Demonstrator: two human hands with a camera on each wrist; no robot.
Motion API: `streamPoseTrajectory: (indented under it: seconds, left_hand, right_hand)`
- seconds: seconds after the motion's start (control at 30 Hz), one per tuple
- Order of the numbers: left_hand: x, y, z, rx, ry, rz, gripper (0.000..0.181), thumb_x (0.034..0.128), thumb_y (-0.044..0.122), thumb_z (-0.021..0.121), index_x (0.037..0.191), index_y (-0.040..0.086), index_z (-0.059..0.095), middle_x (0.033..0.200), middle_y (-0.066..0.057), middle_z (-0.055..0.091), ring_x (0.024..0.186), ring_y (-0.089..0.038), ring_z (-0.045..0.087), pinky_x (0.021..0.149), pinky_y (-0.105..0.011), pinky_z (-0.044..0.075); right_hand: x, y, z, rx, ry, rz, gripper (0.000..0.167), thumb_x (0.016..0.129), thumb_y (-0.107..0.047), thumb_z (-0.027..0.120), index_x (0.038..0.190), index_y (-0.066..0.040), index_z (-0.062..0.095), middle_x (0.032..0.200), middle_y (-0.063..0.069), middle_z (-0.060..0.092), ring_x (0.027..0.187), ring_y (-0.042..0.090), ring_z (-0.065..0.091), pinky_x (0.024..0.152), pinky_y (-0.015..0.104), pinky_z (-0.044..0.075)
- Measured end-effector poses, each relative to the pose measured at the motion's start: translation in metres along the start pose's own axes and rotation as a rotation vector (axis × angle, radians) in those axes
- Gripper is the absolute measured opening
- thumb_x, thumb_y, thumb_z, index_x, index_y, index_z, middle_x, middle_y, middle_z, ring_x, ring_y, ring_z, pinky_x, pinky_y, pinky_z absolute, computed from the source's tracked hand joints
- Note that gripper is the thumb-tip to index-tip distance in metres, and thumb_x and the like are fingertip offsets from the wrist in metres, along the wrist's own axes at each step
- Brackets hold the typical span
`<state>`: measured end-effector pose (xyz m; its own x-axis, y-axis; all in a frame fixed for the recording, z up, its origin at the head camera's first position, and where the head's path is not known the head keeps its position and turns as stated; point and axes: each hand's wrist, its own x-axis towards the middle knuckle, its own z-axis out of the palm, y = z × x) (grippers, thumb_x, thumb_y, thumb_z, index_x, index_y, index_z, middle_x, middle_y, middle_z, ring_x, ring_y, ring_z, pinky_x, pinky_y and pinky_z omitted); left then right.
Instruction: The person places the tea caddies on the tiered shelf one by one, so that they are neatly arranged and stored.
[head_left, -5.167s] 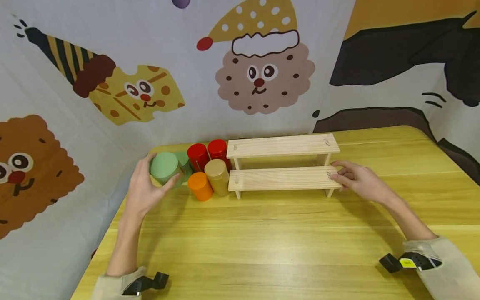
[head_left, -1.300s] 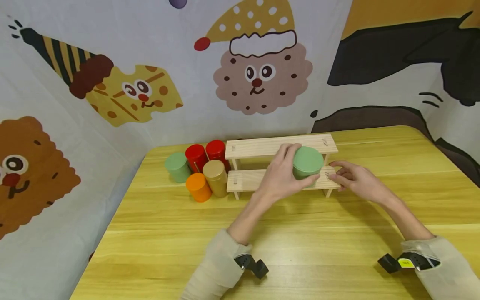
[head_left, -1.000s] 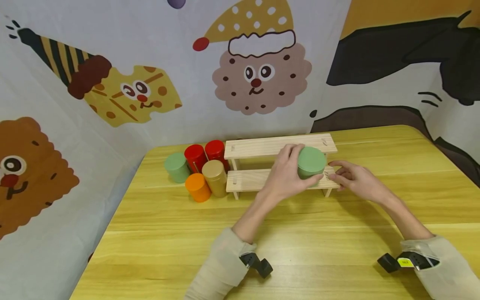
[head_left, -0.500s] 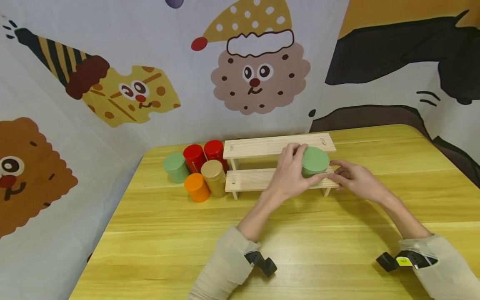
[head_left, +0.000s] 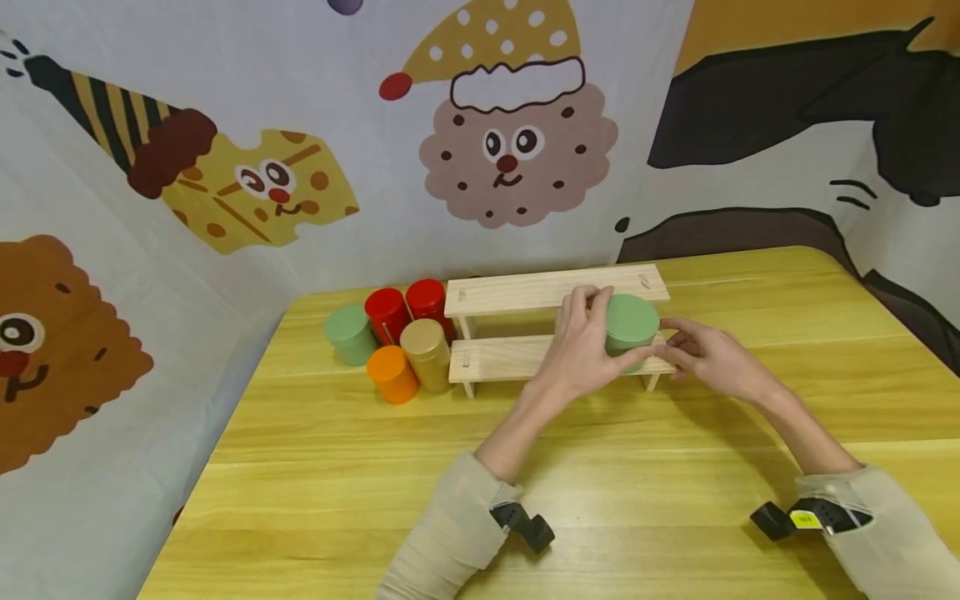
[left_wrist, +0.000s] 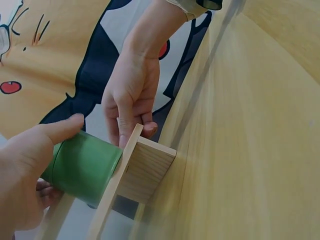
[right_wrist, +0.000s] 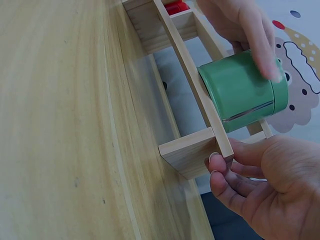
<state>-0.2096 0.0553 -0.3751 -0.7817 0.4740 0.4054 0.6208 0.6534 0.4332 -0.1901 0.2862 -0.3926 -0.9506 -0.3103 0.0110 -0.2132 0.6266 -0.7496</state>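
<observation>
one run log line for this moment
left grip: holds green canister at lower wooden shelf's right end | right grip: pinches that end | tabletop: orange canister, gold canister

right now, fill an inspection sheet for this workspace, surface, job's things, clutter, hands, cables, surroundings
Surface: wood-grain table, no spill seen
Job's things: green can at the right end of the lower board of the wooden shelf, full contact uncertain; left of the shelf, a second green can, two red cans, a gold can and an orange can
Clutter: nothing seen
Hands: left hand grips the first green can; right hand pinches the lower board's right end
Cables: nothing seen
Surroundings: cartoon-printed backdrop behind the table
</observation>
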Motion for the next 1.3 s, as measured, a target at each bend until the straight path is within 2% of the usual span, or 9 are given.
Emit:
streamPoseTrajectory:
  seconds: [0.17,0.3,0.43,0.6,0.73,1.07,1.3]
  left_hand:
    - [0.0,0.001,-0.007,-0.02,-0.03,-0.04,0.106,0.0795,0.069,0.073,0.156,0.008,0.032,0.147,-0.009,0.031,0.131,-0.021,0.035,0.105,-0.034,0.042]
    - [-0.001,0.002,-0.016,-0.07,-0.039,-0.052,0.105,0.0824,0.068,0.07,0.158,0.009,0.028,0.149,-0.008,0.03,0.134,-0.02,0.033,0.106,-0.037,0.042]
    - [-0.004,0.003,-0.025,-0.144,-0.026,-0.04,0.091,0.0907,0.062,0.065,0.157,0.01,0.031,0.149,-0.008,0.033,0.134,-0.02,0.034,0.105,-0.039,0.043]
    - [-0.01,0.002,-0.035,-0.242,0.034,-0.024,0.067,0.1006,0.053,0.054,0.152,0.012,0.041,0.144,-0.007,0.041,0.13,-0.019,0.041,0.104,-0.042,0.045]
    - [-0.015,-0.001,-0.043,-0.281,0.075,-0.01,0.059,0.1039,0.049,0.049,0.149,0.012,0.044,0.141,-0.007,0.045,0.127,-0.019,0.047,0.103,-0.042,0.046]
    - [-0.025,-0.015,-0.06,-0.278,0.131,0.009,0.048,0.1052,0.04,0.051,0.142,0.009,0.05,0.135,-0.005,0.05,0.122,-0.017,0.05,0.103,-0.035,0.045]
    - [-0.036,-0.033,-0.074,-0.258,0.176,0.025,0.039,0.1041,0.03,0.055,0.135,0.006,0.056,0.132,-0.007,0.051,0.117,-0.02,0.052,0.098,-0.033,0.046]
  right_hand:
    - [0.0,0.001,0.0,-0.022,0.002,-0.012,0.055,0.107,-0.017,0.052,0.149,0.012,0.033,0.112,0.024,0.065,0.081,0.022,0.069,0.069,0.036,0.058]
    - [0.0,0.001,0.0,-0.014,-0.001,-0.003,0.058,0.107,-0.022,0.053,0.15,0.011,0.032,0.113,0.023,0.065,0.082,0.023,0.068,0.069,0.036,0.058]
    - [-0.001,0.001,0.0,0.005,-0.004,0.011,0.061,0.106,-0.026,0.055,0.15,0.01,0.033,0.113,0.022,0.064,0.083,0.024,0.069,0.069,0.036,0.058]
    - [0.0,0.002,0.001,0.015,0.003,0.009,0.059,0.105,-0.025,0.056,0.149,0.009,0.036,0.112,0.021,0.065,0.082,0.024,0.069,0.069,0.035,0.059]
    - [0.0,0.002,0.001,0.007,0.011,0.006,0.058,0.105,-0.025,0.057,0.148,0.009,0.037,0.111,0.02,0.066,0.081,0.024,0.069,0.068,0.036,0.058]
    - [-0.001,0.002,0.0,0.015,0.011,0.014,0.058,0.105,-0.024,0.057,0.149,0.009,0.037,0.112,0.022,0.065,0.083,0.025,0.069,0.068,0.036,0.059]
    - [0.0,0.002,0.001,0.015,0.006,0.011,0.059,0.105,-0.024,0.057,0.149,0.009,0.036,0.113,0.022,0.065,0.084,0.025,0.07,0.069,0.036,0.059]
